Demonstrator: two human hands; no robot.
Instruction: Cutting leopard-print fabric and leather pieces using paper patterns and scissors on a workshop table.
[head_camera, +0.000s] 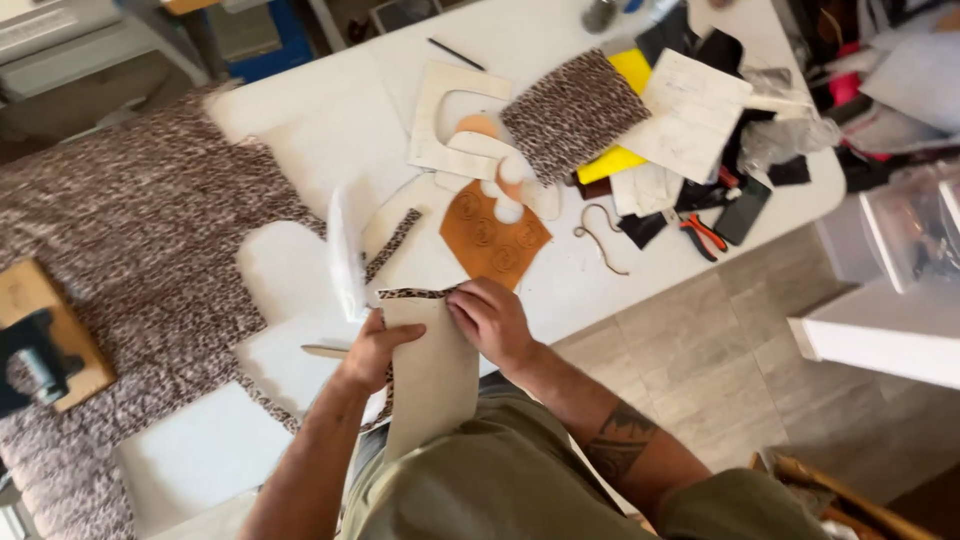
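Observation:
My left hand (375, 350) and my right hand (490, 320) together hold a long beige strip of stiff material (430, 385) with a leopard-print fabric edge (415, 294) along its top. The strip hangs down over the near edge of the white table (330, 130) toward my lap. My left hand grips its left side. My right hand pinches the top right corner. A thin blade-like tool (325, 351) lies on the table just left of my left hand.
A large sheet of leopard-print fabric (130, 250) covers the table's left. Cardboard patterns (450, 120), a brown leather piece (493, 238), a leopard swatch (572, 112), orange-handled pliers (705, 235), a phone (742, 210) and scraps crowd the right. A wooden block (45, 335) sits far left.

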